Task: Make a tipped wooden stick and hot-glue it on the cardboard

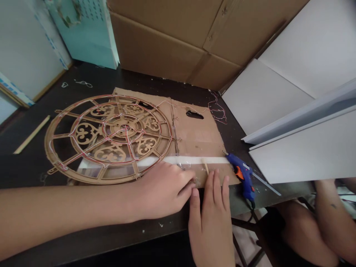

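Observation:
My left hand [164,191] reaches in from the left, thumb and index finger pinched together at the front edge of a flattened cardboard sheet [194,129]. What sits between those fingertips, if anything, is hidden. My right hand [213,218] rests with its fingers stretched out on the same sheet, thumb close to the left fingertips. A short thin wooden stick [206,165] shows just beyond the right index finger. Left of it, a round openwork wooden wheel [126,126] with red and white wires lies partly over the cardboard, its near rim behind my left hand.
A blue glue gun [241,172] with a glue stick lies right of the cardboard. Thin wire [218,109] trails behind. A wood strip [32,135] lies at left. Large cardboard [178,40] and white panels [303,144] stand around the dark table [133,237]. Another person's arm [330,218] is at right.

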A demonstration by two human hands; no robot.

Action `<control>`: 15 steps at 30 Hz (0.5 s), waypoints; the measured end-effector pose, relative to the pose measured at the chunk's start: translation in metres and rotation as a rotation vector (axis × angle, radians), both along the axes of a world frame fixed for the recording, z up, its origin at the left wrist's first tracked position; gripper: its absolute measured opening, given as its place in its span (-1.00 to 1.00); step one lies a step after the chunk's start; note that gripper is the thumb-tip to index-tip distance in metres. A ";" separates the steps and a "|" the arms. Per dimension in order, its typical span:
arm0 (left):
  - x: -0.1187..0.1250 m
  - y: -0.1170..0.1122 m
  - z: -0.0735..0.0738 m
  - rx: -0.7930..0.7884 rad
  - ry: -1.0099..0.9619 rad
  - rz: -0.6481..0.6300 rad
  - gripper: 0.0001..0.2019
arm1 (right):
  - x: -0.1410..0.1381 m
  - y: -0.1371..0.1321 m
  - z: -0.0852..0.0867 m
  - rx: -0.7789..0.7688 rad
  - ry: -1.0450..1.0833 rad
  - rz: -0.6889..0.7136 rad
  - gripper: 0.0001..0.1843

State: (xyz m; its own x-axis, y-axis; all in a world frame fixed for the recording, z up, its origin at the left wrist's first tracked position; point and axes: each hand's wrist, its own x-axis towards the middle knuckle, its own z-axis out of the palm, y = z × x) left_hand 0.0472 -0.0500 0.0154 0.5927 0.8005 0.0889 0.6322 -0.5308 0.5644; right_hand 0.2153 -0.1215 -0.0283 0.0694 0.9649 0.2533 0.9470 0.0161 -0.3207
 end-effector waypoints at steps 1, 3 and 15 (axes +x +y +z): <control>0.000 0.000 0.000 -0.001 -0.001 0.000 -0.79 | 0.000 -0.001 0.000 -0.007 0.004 -0.003 -0.16; 0.000 0.000 -0.001 0.006 -0.001 0.002 -0.78 | 0.004 0.000 0.000 0.022 0.009 -0.037 -0.14; 0.000 0.000 0.001 0.013 0.000 0.001 -0.79 | 0.003 -0.001 0.002 0.027 0.046 -0.018 -0.13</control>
State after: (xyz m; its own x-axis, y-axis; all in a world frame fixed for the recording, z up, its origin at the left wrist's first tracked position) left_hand 0.0473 -0.0497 0.0162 0.5922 0.7997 0.0990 0.6325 -0.5374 0.5578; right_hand 0.2178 -0.1224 -0.0260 0.0985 0.9563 0.2752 0.9316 0.0086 -0.3633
